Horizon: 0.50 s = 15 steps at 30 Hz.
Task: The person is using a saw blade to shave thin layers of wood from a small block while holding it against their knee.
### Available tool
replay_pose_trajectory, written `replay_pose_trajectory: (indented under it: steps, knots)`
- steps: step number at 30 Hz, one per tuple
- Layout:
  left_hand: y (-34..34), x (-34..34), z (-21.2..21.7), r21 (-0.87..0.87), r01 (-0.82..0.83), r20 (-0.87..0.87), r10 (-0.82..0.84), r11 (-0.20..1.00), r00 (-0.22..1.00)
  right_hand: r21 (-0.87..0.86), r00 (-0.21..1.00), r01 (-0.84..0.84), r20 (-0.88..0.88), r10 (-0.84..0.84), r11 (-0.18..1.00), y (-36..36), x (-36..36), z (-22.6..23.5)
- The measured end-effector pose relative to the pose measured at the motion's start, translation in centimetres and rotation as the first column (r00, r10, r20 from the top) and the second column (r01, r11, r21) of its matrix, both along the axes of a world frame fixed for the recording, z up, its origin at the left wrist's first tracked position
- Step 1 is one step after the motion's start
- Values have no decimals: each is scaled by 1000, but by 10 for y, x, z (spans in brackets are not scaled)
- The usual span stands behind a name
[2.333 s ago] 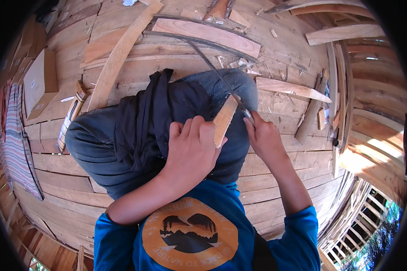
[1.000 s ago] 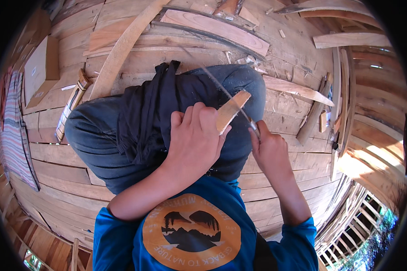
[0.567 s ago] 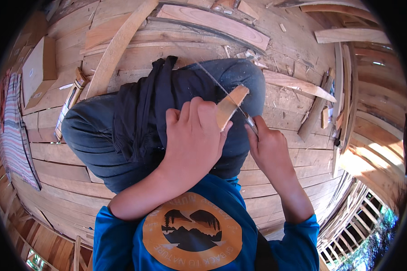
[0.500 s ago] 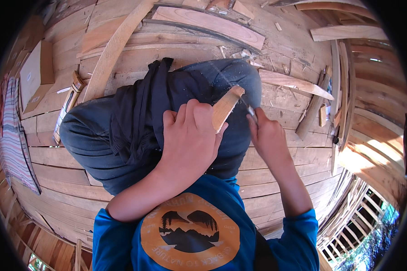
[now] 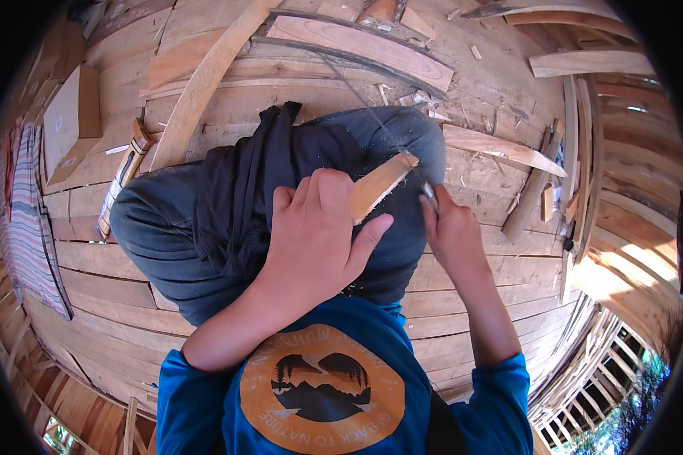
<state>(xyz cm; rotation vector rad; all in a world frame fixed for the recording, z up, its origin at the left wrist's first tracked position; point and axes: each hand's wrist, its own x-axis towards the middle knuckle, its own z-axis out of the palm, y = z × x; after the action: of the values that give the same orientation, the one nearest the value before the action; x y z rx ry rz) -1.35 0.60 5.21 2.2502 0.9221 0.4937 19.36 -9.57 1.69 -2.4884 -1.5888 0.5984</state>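
Left hand [image 5: 311, 243] wrapped shut around wood strip [image 5: 379, 184], held over the lap, long axis slanting up-right from that grip. Right hand [image 5: 454, 235] closed on thin blade [image 5: 428, 191], seemingly a knife, just right of the strip's free end.

wood piece [image 5: 381, 184] base hidden in left hand [image 5: 311, 239]

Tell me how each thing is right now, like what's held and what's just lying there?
Left hand: fingers wrapped around the wood piece.
Right hand: gripping a thin blade.
Wood piece: held tilted over the knee, upper end frayed.
Thin blade: touching the wood piece.
Dark cloth: draped over the lap.
Long curved plank: lying on the floor.
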Motion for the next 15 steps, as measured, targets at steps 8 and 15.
replay_pose_trajectory:
  steps: [8, 15]
  knots:
    - [26, -26, 0, -317, -113, 188, 179, 942, 966, 60, 901, 250, -380, -210, 966, -3, -12, 7]
    - [98, -71, 3, -375, -227, 243, 331, 899, 912, 25, 716, 446, -610, -340, 895, -14, -29, -42]
